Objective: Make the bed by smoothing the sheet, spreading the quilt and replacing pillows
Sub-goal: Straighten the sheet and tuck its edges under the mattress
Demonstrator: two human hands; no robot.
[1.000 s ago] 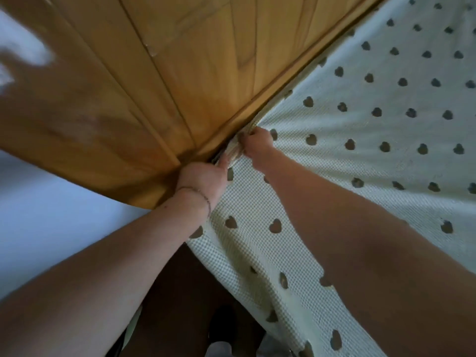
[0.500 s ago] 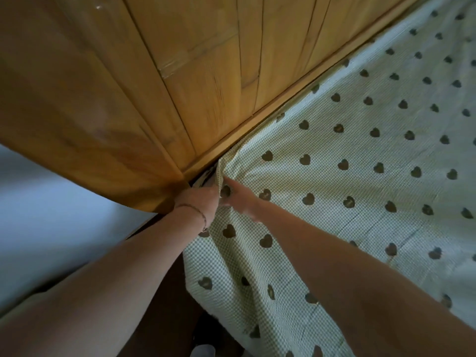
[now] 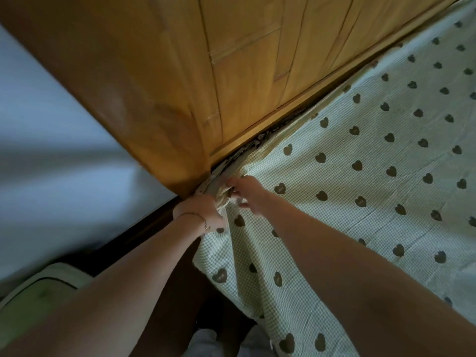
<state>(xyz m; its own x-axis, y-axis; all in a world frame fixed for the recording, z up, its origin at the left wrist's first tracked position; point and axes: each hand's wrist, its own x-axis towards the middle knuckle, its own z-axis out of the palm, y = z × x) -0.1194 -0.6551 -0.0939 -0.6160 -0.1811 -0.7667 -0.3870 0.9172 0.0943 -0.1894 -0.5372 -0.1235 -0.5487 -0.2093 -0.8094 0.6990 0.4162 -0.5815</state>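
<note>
**Op:** Where the wooden headboard (image 3: 244, 81) ends at its lower corner, I log both hands at the bed corner. Left hand (image 3: 199, 208), bracelet (image 3: 195, 216) at the wrist, sits on the bunched edge of the sheet (image 3: 360, 191); its fingers are hidden beneath the fabric, so I cannot tell its grip.

**Obs:** And the right hand (image 3: 248, 193)?

**Op:** Fingers curled, pinching a gathered fold of sheet just beside the left hand.

**Obs:** Sheet position?

**Op:** Pale green check with dark hearts, spread across the mattress to the right, mostly flat with faint creases. Its corner hangs over the near bed edge, below the hands. A dark patterned layer (image 3: 260, 140) shows in the gap along the headboard.

**Obs:** Surroundings?

**Op:** White wall (image 3: 51, 124) at left; pale object (image 3: 38, 289) at lower left, blurred.
</note>
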